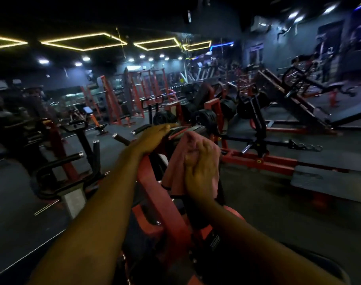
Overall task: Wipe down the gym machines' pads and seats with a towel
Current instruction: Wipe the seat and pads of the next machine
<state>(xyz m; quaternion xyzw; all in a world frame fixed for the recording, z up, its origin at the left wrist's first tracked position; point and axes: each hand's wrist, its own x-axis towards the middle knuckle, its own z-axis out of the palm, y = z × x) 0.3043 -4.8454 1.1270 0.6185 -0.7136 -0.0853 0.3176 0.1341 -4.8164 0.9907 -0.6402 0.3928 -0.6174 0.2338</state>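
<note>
1. Red steel makes up the machine frame (161,202) that fills the near middle of my feed, running up between the two forearms. It's dim down there, and I can't read the label on it.
2. Just right of the frame, the right hand (200,171) is clenched round the pink towel (174,171). The cloth is bunched over the knuckles, and a loose tail hangs on the hand's left side.
3. A little farther and to the left, the left hand (153,136) lies flat along the machine's top with its fingers straight. As far as I can see, it grips nothing.
4. Between the two hands sits a dark surface (176,133), which I take to be the pad due for wiping. It's too blurred to be sure, and I can't tell whether the towel touches it.
5. My worries from here:
   - The hanging tail could snag on the frame or on the black handles (122,138) at the left.
   - If that top part pivots, the leaning left hand could slip, and the weight plates (204,118) are close behind it.
   - In this gloom, patches of the pad could easily be missed.
6. Far off stand red racks (134,89).
</note>
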